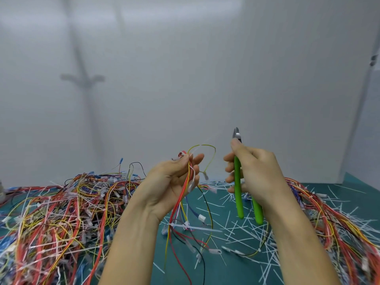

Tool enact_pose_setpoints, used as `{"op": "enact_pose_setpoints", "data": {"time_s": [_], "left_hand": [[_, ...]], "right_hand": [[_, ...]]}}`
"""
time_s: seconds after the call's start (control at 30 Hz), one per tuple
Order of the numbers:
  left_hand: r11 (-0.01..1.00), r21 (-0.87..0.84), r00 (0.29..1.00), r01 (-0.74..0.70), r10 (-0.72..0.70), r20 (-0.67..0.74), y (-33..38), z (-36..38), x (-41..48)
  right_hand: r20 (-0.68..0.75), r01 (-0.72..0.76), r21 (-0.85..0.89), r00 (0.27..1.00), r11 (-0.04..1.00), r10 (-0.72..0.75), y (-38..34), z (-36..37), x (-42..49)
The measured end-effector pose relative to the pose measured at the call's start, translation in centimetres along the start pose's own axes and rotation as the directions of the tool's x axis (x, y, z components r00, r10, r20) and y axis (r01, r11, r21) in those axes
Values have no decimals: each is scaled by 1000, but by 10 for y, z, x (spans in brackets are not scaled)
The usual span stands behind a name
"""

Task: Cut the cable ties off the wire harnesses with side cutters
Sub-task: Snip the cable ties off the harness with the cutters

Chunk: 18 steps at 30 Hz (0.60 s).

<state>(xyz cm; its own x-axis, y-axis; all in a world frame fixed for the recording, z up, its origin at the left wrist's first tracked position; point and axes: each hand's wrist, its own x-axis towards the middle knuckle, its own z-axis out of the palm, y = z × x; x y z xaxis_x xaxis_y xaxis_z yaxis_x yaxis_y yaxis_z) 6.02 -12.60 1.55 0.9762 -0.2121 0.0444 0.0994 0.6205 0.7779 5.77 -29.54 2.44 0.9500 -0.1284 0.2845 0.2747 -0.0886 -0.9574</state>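
While the wire harness is gripped in the left hand, with the fingers curled round its upper end, the bundle is hung almost upright from the fist down to the green mat; a yellow wire is looped above the hand toward the right; a white cable tie is seen wrapped round the bundle below the wrist, lying crosswise with its tail pointed right. The side cutters are held in the right hand, fingers wrapped round the green handles; the long axis is kept nearly vertical, the steel tip pointed up and the handle ends down, slightly spread; the blades appear closed. Heaped harnesses are piled at left and right; cut tie offcuts are scattered between.
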Motion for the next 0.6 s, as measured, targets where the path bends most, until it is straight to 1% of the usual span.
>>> {"op": "enact_pose_setpoints", "data": {"time_s": [0.07,0.13,0.2,0.27,0.33,0.43,0.6], "left_hand": [[1000,-5,999,-17,17,-43,-1,-1,1],[998,16,996,-56,57,-68,-3,-3,2],[992,72,990,-101,107,-89,-4,-4,2],[982,132,984,-136,149,-93,-4,-5,2],[969,187,980,-161,180,-87,-4,-7,2],[950,250,973,-187,214,-86,-3,-8,2],[910,369,964,-189,243,-106,-4,-3,-2]], "right_hand": [[70,21,-47,997,999,-17,-1,0,-2],[182,40,-150,983,988,-12,0,1,-3],[268,79,-270,963,959,-4,3,5,-6],[289,139,-366,957,920,-30,6,10,-7],[288,182,-419,956,890,-59,7,13,-9],[296,202,-455,953,867,-66,5,12,-9],[313,238,-488,946,840,-86,5,10,-9]]}}
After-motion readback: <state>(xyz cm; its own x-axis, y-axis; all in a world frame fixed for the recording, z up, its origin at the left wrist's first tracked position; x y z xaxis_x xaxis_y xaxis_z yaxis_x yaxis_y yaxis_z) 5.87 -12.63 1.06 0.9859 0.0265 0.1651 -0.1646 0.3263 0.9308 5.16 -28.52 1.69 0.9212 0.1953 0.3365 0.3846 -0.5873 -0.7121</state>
